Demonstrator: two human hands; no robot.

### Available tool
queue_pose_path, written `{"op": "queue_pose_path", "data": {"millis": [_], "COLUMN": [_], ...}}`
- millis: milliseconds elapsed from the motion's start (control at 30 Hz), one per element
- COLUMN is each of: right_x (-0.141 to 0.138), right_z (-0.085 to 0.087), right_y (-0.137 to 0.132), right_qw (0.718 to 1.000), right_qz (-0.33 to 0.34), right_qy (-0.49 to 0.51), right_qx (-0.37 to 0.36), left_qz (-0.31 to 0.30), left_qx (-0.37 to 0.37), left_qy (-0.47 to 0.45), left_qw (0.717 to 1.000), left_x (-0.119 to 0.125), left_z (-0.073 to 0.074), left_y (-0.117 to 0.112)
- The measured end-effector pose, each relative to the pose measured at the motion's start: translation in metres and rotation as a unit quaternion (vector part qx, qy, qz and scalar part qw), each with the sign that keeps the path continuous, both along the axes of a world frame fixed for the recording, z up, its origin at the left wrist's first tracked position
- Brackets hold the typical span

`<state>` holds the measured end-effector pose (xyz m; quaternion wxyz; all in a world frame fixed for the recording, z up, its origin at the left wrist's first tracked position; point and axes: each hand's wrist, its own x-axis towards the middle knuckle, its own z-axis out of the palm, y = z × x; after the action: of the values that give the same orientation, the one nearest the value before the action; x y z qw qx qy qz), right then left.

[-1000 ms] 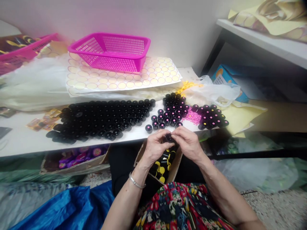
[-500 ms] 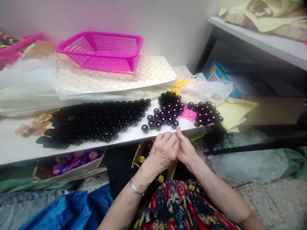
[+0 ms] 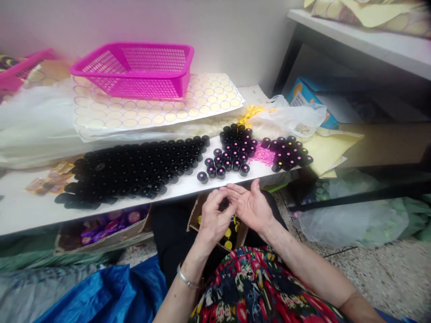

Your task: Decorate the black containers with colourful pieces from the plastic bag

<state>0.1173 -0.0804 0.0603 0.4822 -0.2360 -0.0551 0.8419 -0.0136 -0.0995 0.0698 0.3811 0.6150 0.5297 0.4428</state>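
My left hand (image 3: 213,217) is curled just below the edge of the white table (image 3: 30,208), its fingertips pinched on a small dark thing that looks like a black cap. My right hand (image 3: 252,206) lies beside it with the palm up and the fingers stretched out, its fingertips touching the left hand's. Under both hands is a cardboard box (image 3: 193,215) of black caps with yellow dots. On the table just beyond the hands stand black caps with pink dots (image 3: 235,154) and a heap of small pink discs (image 3: 264,155).
A large block of plain black caps (image 3: 134,166) fills the table's middle. Behind it are a sheet of round stickers (image 3: 208,96) and a pink basket (image 3: 134,67). A plastic bag (image 3: 292,119) and shelf (image 3: 363,42) are at right. A blue bag (image 3: 101,294) lies on the floor.
The hands were closed together around a black cap; now they have dropped a little and parted. My right hand has opened palm up while the left stays curled. The view has shifted slightly to the right.
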Motion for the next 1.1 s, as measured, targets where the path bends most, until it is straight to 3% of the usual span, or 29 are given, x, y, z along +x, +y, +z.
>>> {"op": "queue_pose_path", "data": {"millis": [100, 200, 433, 600, 667, 700, 800, 867, 967, 1100], "right_x": [-0.001, -0.002, -0.005, -0.006, -0.004, -0.003, 0.002, 0.004, 0.006, 0.008], "right_z": [0.002, 0.003, 0.003, 0.005, 0.003, 0.002, -0.002, -0.004, -0.006, -0.010], "right_y": [-0.004, -0.007, -0.014, -0.022, -0.025, -0.027, -0.031, -0.031, -0.031, -0.030], "right_qw": [0.999, 0.998, 0.995, 0.972, 0.932, 0.896, 0.750, 0.681, 0.602, 0.503], "right_qz": [-0.013, -0.042, -0.072, -0.094, -0.115, -0.124, -0.136, -0.136, -0.144, -0.130], "right_qy": [-0.029, -0.048, -0.056, -0.180, -0.293, -0.362, -0.526, -0.568, -0.611, -0.662], "right_qx": [0.016, 0.025, 0.049, 0.115, 0.178, 0.225, 0.377, 0.442, 0.493, 0.540], "left_qz": [-0.010, -0.008, 0.026, 0.037, 0.053, 0.066, 0.098, 0.108, 0.118, 0.111], "left_qx": [0.078, 0.106, 0.125, -0.017, -0.117, -0.173, -0.310, -0.348, -0.348, -0.287], "left_qy": [0.166, 0.206, 0.081, -0.133, -0.251, -0.309, -0.430, -0.459, -0.455, -0.406], "left_qw": [0.983, 0.973, 0.989, 0.990, 0.959, 0.933, 0.842, 0.810, 0.811, 0.861], "left_x": [0.008, 0.010, 0.011, 0.017, 0.018, 0.018, 0.017, 0.017, 0.019, 0.020], "left_z": [-0.005, -0.011, -0.025, -0.015, -0.010, -0.008, -0.006, -0.007, -0.010, -0.013], "left_y": [-0.005, -0.010, -0.014, -0.011, -0.009, -0.009, -0.007, -0.007, -0.007, -0.008]}}
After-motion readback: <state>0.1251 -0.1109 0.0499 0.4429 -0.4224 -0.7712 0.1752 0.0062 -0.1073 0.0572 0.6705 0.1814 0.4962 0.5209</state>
